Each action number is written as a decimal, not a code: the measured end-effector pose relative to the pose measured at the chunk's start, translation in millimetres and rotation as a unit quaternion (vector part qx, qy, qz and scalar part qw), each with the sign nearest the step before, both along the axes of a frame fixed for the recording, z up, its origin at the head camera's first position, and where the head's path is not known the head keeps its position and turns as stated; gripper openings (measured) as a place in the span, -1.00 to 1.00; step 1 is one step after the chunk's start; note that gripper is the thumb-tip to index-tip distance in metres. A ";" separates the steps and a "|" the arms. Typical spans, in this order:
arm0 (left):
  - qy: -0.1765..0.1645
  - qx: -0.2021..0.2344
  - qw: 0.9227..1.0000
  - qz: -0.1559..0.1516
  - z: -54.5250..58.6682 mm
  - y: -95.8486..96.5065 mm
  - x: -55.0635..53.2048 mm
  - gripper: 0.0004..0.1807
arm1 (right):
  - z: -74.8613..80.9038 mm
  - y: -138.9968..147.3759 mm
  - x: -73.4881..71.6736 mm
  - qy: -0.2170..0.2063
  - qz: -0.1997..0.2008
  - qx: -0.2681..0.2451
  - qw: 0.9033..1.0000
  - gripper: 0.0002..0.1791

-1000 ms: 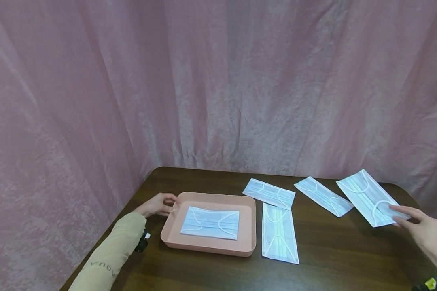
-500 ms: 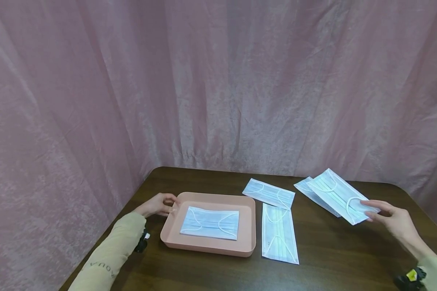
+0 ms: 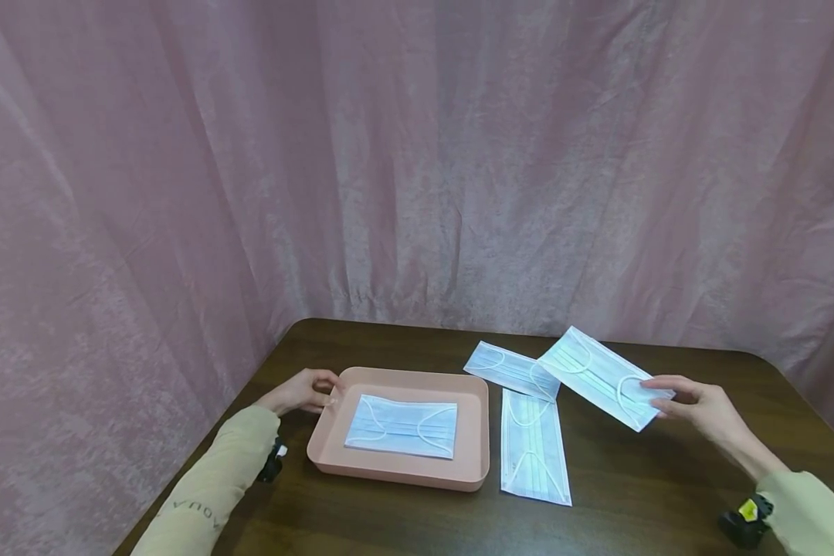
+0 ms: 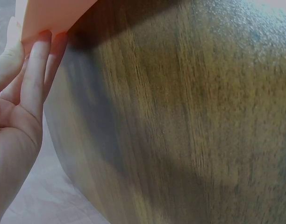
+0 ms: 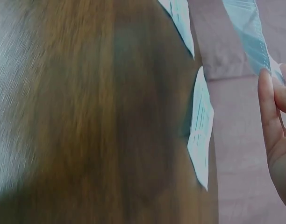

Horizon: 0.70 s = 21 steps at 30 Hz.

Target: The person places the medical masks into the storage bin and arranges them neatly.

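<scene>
My left hand (image 3: 306, 391) holds the left rim of a shallow pink tray (image 3: 472, 472); the left wrist view has its fingers (image 4: 36, 70) against the tray's pink wall (image 4: 54, 16). Flat in the tray lies a pleated light-blue face mask (image 3: 401, 426) with white ear loops. My right hand (image 3: 702, 413) pinches the right end of another face mask (image 3: 598, 374), lifted above the table. A face mask (image 5: 201, 130) on the table shows in the right wrist view, but the held one covers it in the head view.
Right of the tray, one face mask (image 3: 510, 369) lies at an angle, its lower end meeting a lengthwise face mask (image 3: 533, 448). They rest on a dark brown wooden table (image 3: 389, 521). Pink curtains (image 3: 417, 170) hang behind it and to the left.
My right hand has carried its face mask leftward, from the table's right side to over the face mask lying there. My left hand and the tray have stayed in place.
</scene>
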<state>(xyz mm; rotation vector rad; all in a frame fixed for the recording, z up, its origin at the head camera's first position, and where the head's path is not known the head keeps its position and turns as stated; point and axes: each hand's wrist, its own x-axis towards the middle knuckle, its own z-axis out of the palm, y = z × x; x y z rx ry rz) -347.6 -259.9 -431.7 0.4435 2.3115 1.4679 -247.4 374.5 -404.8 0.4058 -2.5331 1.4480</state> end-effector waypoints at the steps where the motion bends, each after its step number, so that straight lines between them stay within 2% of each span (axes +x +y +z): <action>1: 0.000 0.000 1.000 0.000 -0.2 0.3 0.2 -0.65 | 0.8 -2.4 -1.3 0.000 0.005 0.001 1.000 -0.65; 12: 0.006 -0.002 1.000 -0.004 4.0 1.0 2.2 -0.66 | 12.0 -41.0 -16.6 -0.023 0.028 0.012 0.999 -0.63; 21: 0.002 -0.004 1.000 0.001 3.3 0.8 3.5 -0.66 | 19.5 -78.6 -28.9 -0.031 0.091 -0.022 0.995 -0.64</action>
